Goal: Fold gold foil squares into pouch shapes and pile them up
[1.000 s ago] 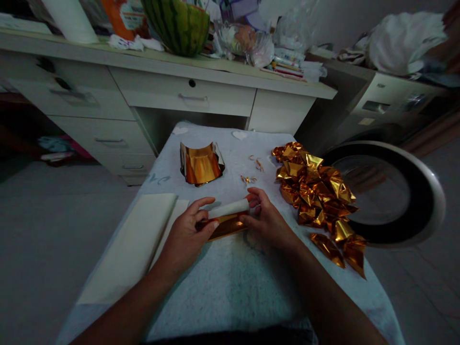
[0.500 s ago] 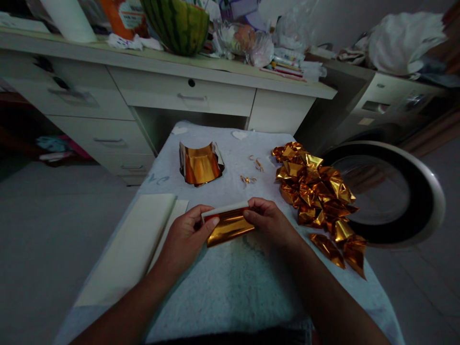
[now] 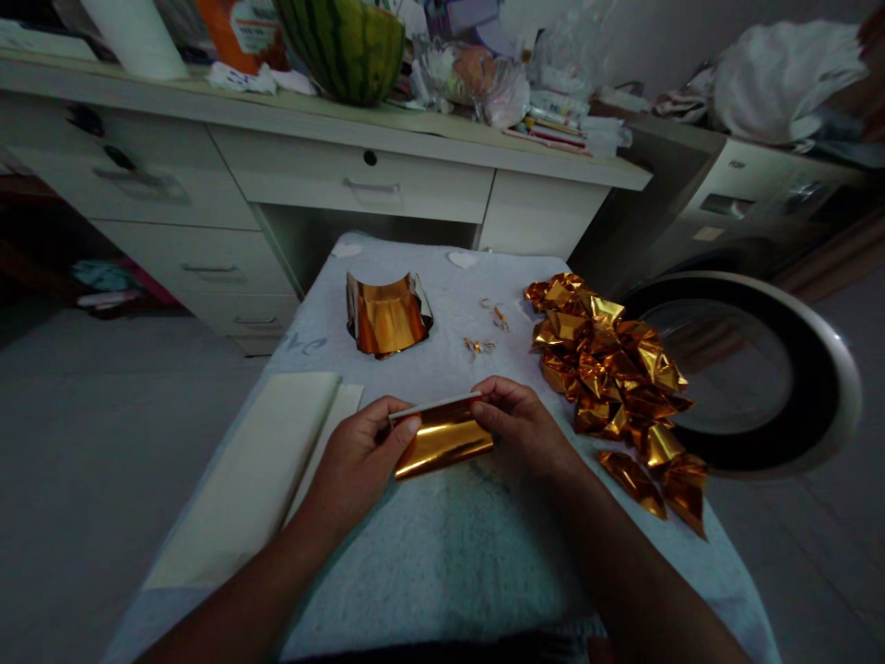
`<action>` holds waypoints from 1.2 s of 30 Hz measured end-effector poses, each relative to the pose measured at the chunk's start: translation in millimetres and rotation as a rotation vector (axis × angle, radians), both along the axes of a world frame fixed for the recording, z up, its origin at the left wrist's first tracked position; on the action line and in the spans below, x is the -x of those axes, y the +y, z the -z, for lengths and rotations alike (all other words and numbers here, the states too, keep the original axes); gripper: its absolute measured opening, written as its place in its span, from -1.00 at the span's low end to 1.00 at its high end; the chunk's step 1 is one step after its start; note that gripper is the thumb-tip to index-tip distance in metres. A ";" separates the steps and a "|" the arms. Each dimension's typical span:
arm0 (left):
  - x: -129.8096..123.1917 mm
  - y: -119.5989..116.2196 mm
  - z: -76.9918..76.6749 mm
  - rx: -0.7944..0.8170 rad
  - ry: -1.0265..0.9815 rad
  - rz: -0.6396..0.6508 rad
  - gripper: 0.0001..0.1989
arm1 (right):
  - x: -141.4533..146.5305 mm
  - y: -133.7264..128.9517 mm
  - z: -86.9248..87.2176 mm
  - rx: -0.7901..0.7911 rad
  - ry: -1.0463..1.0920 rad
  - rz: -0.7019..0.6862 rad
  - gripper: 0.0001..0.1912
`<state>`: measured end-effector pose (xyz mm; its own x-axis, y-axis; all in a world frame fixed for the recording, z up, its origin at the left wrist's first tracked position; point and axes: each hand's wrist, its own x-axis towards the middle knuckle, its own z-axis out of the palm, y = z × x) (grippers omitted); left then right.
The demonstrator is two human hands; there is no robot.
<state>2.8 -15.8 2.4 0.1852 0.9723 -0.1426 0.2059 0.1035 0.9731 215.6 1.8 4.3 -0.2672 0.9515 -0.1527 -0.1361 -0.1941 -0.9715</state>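
Between my two hands is a sheet of gold foil paper (image 3: 446,444), bent over with a narrow pale edge along its top. My left hand (image 3: 370,452) pinches its left end, thumb on the gold face. At the other end my right hand (image 3: 515,420) grips the upper right corner between thumb and fingers. Beyond my hands, a curved stack of gold foil sheets (image 3: 388,318) stands on the cloth-covered table. Small gold twisted scraps (image 3: 478,347) lie to the right of that stack. A heap of folded gold foil pieces (image 3: 601,355) spreads along the table's right side.
Pale paper sheets (image 3: 241,489) lie along the left of the table (image 3: 442,572). Behind it stands a white drawer cabinet (image 3: 373,189), topped by a cut watermelon (image 3: 346,51) and plastic bags. An open washing machine door (image 3: 822,369) is at the right edge.
The foil sheet's pale top edge has become narrower as the sheet tips slightly, and more of its gold face shows. Both hands keep their hold in nearly the same place.
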 end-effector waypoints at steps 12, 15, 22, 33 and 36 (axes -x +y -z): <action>1.5 -2.3 -2.9 -0.020 0.007 0.002 -0.75 | 0.6 -1.4 2.2 0.042 0.028 0.031 -0.70; 1.1 -1.9 -3.1 -0.003 -0.007 0.001 -0.75 | 2.9 -2.2 -1.0 0.047 0.021 0.043 -0.69; 0.5 -1.5 -1.9 -0.008 -0.012 -0.005 -0.74 | 5.0 -5.2 -4.1 0.088 0.037 0.069 -0.73; 1.4 -1.3 -1.2 -0.020 0.005 -0.007 -0.74 | 2.5 -4.1 1.7 0.074 0.014 0.061 -0.74; 1.0 -1.2 -1.5 -0.024 0.012 -0.008 -0.74 | 1.9 -3.8 1.5 0.069 0.011 0.061 -0.73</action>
<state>1.8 -17.0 3.8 0.1757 0.9770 -0.1209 0.2165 0.0814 0.9729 213.7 -2.0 2.8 -0.2116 0.9531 -0.2162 -0.1606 -0.2521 -0.9543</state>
